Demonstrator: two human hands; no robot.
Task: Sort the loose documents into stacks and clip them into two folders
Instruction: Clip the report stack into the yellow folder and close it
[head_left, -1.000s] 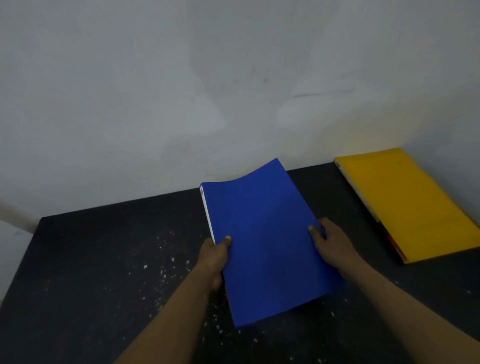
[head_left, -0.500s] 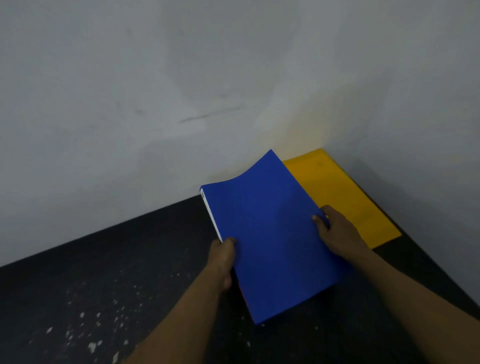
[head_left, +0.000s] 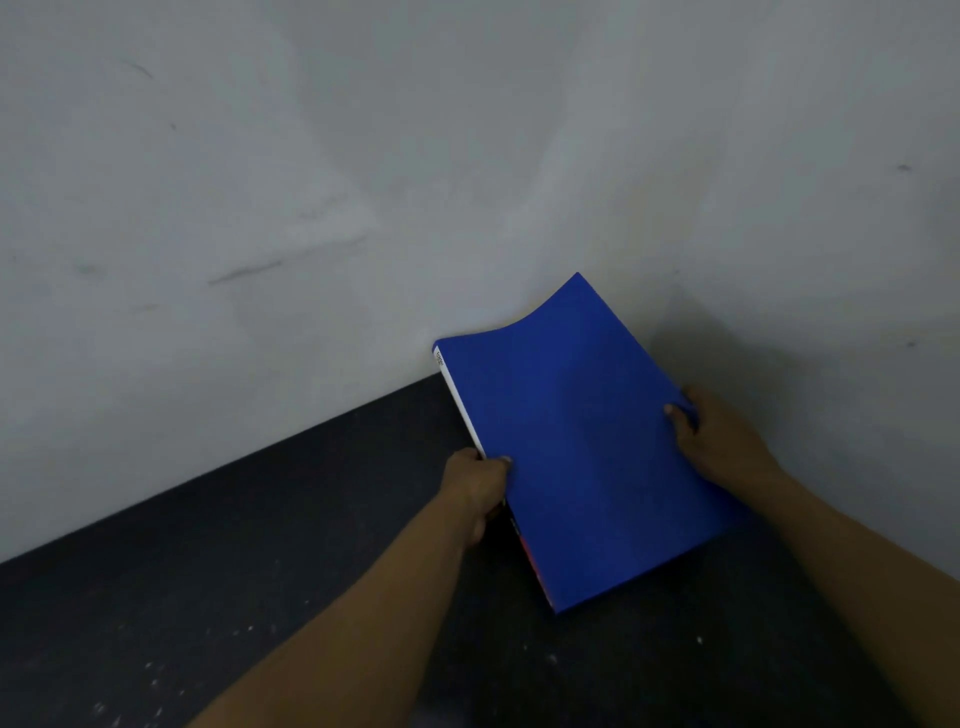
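Carried rightward since 0.5 s ago, the blue folder now covers the spot where a yellow one showed; that one is out of sight. Nearest, the left hand pinches the spine edge, thumb on top, and the right hand grips the opposite edge. Both hold the folder tilted over the dark table, its far corner curling up near the wall. Best, I judge, to keep both grips even and lower it flat, so no sheets slip out.

I can read nothing: the small print on the white spine strip of the blue folder I hold (at its far end) is too blurred.
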